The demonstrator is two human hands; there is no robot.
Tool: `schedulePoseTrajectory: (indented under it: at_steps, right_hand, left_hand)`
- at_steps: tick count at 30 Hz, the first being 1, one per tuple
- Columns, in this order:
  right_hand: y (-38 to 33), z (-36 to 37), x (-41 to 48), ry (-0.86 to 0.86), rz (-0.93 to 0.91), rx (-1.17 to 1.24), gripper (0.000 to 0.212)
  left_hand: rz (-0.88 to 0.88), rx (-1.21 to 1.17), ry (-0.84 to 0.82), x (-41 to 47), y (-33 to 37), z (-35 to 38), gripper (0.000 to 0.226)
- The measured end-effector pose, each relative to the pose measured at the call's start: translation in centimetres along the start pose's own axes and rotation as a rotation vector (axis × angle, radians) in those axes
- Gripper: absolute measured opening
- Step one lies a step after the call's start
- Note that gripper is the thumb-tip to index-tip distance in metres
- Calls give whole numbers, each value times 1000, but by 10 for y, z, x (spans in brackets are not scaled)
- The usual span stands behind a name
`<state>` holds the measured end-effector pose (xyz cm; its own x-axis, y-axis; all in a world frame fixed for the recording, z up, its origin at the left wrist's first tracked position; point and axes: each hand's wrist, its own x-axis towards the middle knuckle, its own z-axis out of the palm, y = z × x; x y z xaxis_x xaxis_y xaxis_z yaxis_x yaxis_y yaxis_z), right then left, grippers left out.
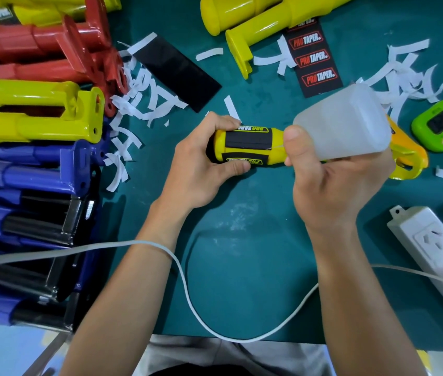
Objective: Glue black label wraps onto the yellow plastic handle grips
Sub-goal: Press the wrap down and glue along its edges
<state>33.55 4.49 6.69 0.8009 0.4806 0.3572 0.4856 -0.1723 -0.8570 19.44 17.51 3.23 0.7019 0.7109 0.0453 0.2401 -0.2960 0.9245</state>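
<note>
**Light bead at the label edge**

The step looks like gluing down the label (247, 141) on the yellow grip (276, 142). I'd squeeze the bottle (342, 123) gently, keep its fine tip at the label's edge and hold the grip steady; too much glue would likely ooze onto the yellow plastic.

The left hand (204, 164) is curled round the grip's butt end. The right hand (331, 180) clasps the tilted bottle, thumb just beside the label. The grip lies level between both hands, mid-bench (255, 240), well in from the near edge.
</note>
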Motion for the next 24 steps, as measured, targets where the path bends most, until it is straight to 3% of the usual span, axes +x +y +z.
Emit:
schedulePoseTrajectory:
  at_steps: [16, 21, 24]
  right_hand:
    - [-3, -3, 1, 56, -31, 16, 51]
    - [3, -5, 3, -7, 0, 50, 57]
    - [-3, -4, 9, 36, 131, 211, 34]
  left_hand:
    - [5, -5, 1, 0, -2, 2, 56]
    - [1, -3, 6, 1, -1, 2, 57]
    - [-8, -4, 2, 1, -1, 2, 57]
